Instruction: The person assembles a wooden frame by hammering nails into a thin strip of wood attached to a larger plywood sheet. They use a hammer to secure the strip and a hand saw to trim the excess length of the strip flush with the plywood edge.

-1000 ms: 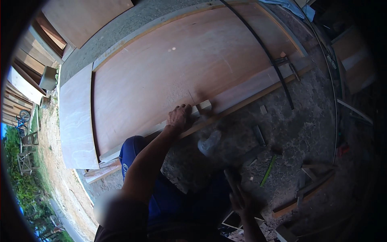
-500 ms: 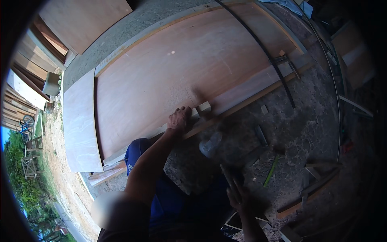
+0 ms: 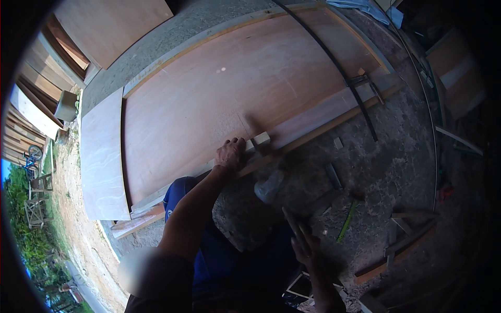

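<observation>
My left hand (image 3: pixel 229 153) is closed over a wooden batten (image 3: pixel 194 176) along the near side of a large plywood panel (image 3: pixel 209 99). Just beyond the fingers, a pale squared wood end (image 3: pixel 262 139) shows; I cannot tell whether it belongs to the same batten. Low in the view, in shadow, my right hand (image 3: pixel 306 243) is closed round a slim, stick-like tool (image 3: pixel 289 219). Its kind is too dark to make out. The tool points up and away, apart from the panel.
A plywood sheet (image 3: pixel 103 156) lies across the panel's left end. A black strip (image 3: pixel 334 60) crosses its right part, near a metal clamp (image 3: pixel 374 87). On the rough floor are a clear plastic bag (image 3: pixel 269 187), a green strip (image 3: pixel 346 221) and wood offcuts (image 3: pixel 399 248).
Both hands keep nearly the same places and grips. The whole view has shifted slightly; the panel and batten show no clear movement.
</observation>
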A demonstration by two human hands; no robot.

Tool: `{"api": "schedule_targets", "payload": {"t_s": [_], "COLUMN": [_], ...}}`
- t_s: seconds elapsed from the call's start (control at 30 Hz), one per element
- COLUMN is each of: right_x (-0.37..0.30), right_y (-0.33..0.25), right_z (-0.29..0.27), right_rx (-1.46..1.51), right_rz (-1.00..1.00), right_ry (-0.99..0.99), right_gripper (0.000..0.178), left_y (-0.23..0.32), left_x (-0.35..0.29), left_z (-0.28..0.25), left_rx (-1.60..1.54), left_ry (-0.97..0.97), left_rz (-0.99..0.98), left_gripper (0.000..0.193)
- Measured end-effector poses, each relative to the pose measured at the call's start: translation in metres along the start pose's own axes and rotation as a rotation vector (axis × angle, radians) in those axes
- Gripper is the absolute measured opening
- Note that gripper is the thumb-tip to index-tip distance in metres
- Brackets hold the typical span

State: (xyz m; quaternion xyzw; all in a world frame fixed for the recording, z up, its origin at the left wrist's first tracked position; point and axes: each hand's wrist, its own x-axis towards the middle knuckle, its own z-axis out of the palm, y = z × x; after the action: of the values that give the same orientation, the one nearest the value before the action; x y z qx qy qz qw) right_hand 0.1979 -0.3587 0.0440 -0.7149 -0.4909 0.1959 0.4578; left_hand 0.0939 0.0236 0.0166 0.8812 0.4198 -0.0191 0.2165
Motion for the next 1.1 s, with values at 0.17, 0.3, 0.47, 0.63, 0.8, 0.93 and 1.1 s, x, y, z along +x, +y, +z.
{"api": "schedule_targets", "payload": {"t_s": [0.17, 0.3, 0.47, 0.63, 0.8, 0.93, 1.1], "right_x": [0.108, 0.03, 0.007, 0.11, 0.05, 0.094, 0.21], "right_y": [0.002, -0.001, 0.006, 0.016, 0.018, 0.0, 0.051], "right_z": [0.054, 0.005, -0.003, 0.062, 0.026, 0.019, 0.016], "right_rx": [0.24, 0.063, 0.091, 0.209, 0.097, -0.13, -0.591], "right_rz": [0.154, 0.063, 0.019, 0.116, -0.052, -0.287, -0.485], "right_ry": [-0.078, -0.109, -0.054, -0.071, 0.101, 0.165, 0.071], "right_gripper": [0.05, 0.048, 0.051, 0.055, 0.048, 0.045, 0.051], "left_y": [-0.004, -0.023, 0.0, -0.005, -0.004, -0.002, -0.005], "left_x": [-0.003, 0.007, 0.002, 0.006, 0.001, 0.003, 0.0], "left_z": [0.0, -0.001, -0.012, -0.008, 0.0, -0.012, -0.006], "left_rx": [-0.032, -0.043, -0.028, 0.008, 0.022, 0.007, -0.023], "left_ry": [0.037, -0.104, -0.08, -0.105, -0.072, -0.068, -0.039], "left_rz": [0.063, -0.006, -0.032, -0.008, -0.039, -0.036, -0.044], "left_gripper": [0.04, 0.037, 0.038, 0.04, 0.044, 0.045, 0.045]}}
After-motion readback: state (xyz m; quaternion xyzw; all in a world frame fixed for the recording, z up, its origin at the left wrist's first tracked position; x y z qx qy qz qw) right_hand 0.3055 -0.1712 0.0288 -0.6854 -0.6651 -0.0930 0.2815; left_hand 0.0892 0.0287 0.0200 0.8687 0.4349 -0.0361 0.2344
